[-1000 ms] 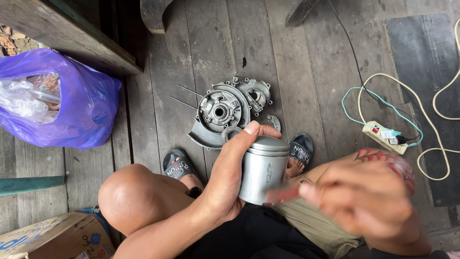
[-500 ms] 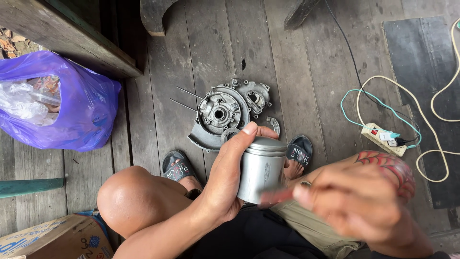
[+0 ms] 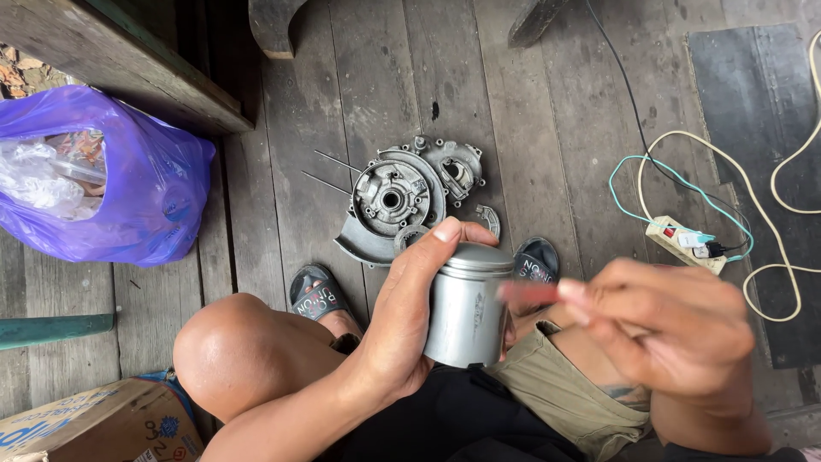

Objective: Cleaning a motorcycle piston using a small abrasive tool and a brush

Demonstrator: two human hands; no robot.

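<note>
My left hand grips a grey metal piston upright above my lap, thumb on its top rim. My right hand is close to the piston's right side, blurred, and pinches a small reddish object whose tip touches or nearly touches the piston. On the plank floor beyond the piston lies a grey engine casing with round housings and two thin metal rods beside it.
A purple plastic bag with clear wrapping sits at the left. A white power strip with cream and teal cables lies at the right. A cardboard box is at the lower left. My knees and sandalled feet frame the floor.
My right hand has shifted slightly left and up with the reddish object against the piston. The left hand and piston have stayed almost still.
</note>
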